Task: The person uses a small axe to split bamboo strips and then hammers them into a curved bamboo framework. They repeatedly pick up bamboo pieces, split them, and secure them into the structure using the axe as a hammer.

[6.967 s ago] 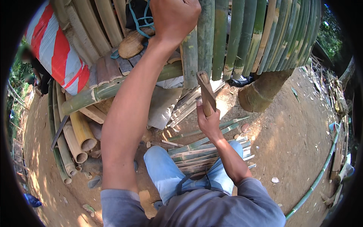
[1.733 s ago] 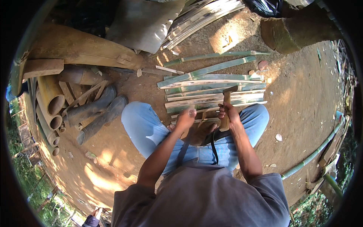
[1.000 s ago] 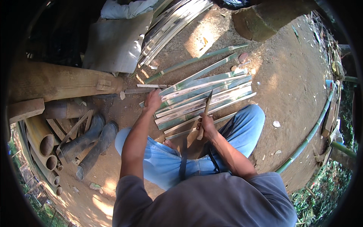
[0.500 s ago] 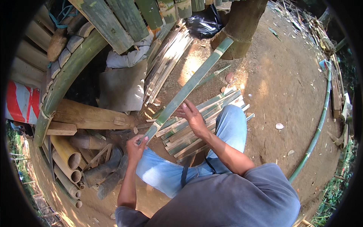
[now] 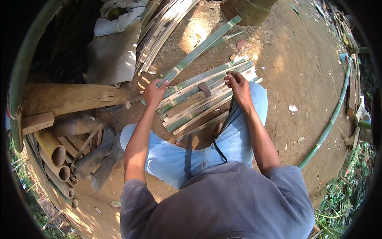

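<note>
My left hand is closed round the near end of a long green bamboo slat, which slants away to the far right. Above the right knee hovers my right hand, fingers loosely bent and apart, with nothing visible in it. Between the hands a bundle of split bamboo slats lies on the ground, some green, some pale. On it rests a hammer-like tool with a dark head and a wooden handle. A shorter green strip lies beside the held slat.
Pale thin strips lie at the far left, near a grey sheet. A thick beam, bamboo tubes and dark boots are on the left. A stump stands ahead; a long green pole curves along the right.
My right hand has left the slat and moved right, toward the knee. My left hand still grips the slat's near end. The view has tipped lower, hiding the upper slatted structure.
</note>
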Tool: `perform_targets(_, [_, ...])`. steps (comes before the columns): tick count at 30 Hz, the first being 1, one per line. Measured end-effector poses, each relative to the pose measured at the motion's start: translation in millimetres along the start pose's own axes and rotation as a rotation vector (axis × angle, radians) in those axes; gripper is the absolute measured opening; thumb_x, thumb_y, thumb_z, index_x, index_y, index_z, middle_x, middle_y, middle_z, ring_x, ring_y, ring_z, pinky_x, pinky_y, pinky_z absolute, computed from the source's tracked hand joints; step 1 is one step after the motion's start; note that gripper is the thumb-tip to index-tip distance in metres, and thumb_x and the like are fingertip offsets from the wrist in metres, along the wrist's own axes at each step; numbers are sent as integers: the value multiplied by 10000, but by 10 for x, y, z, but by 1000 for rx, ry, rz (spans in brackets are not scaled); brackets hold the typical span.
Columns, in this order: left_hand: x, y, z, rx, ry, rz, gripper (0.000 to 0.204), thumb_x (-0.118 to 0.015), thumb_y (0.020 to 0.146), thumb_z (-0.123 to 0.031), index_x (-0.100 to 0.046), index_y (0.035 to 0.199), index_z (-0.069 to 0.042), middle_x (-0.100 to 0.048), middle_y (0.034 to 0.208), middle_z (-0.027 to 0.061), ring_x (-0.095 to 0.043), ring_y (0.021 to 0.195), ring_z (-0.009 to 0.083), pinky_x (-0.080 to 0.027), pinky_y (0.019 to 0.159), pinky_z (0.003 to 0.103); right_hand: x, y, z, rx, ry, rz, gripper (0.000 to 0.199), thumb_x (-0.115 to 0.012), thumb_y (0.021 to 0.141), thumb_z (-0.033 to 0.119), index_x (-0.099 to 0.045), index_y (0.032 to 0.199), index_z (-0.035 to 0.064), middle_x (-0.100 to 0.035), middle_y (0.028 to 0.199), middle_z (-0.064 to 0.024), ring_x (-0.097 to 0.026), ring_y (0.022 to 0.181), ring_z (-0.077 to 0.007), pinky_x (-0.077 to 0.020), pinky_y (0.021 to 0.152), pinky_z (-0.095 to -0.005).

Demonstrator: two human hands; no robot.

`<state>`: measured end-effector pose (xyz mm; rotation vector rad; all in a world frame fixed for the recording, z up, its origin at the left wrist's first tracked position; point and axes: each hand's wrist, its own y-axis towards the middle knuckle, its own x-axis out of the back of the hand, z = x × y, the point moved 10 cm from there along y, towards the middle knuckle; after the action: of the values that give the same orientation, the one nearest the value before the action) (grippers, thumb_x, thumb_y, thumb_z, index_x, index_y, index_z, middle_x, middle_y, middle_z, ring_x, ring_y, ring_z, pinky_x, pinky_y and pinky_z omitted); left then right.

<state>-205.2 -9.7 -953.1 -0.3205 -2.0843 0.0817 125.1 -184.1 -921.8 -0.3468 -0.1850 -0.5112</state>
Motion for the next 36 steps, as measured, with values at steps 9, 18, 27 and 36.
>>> perform_targets(9, [-1134,269,318,-59,43,274,186,-650,853,-171,-676,1022,-96,-646,1074,162,-564,1074,371,-437,915,458,106,-529,441,134,-413,4,323,-539,941,262,-657,1088,0,-679,988,-237,-658,927,-393,-510,815,-431])
perform_targets(18, [-1744,75,369,-204,375,229,342,-668,828,-133,-576,1146,-46,-567,1136,180,-507,1145,345,-425,959,478,248,-578,314,78,-543,-28,295,-556,937,270,-669,1069,32,-687,949,-208,-671,880,-372,-522,765,-418])
perform_targets(27, [-1727,109,651,-210,345,334,325,-630,809,-155,-653,1126,-85,-529,1281,193,-484,1213,384,-408,1017,491,17,-327,306,121,-574,31,313,-552,920,311,-688,1034,53,-697,900,-208,-668,860,-400,-522,767,-469])
perform_targets(36, [-1937,-28,743,-182,365,359,443,-657,859,-251,-529,1241,-66,-491,1345,190,-446,1285,369,-395,1035,521,-73,-362,327,144,-668,81,346,-548,920,361,-696,1042,73,-701,931,-202,-668,887,-392,-520,798,-465])
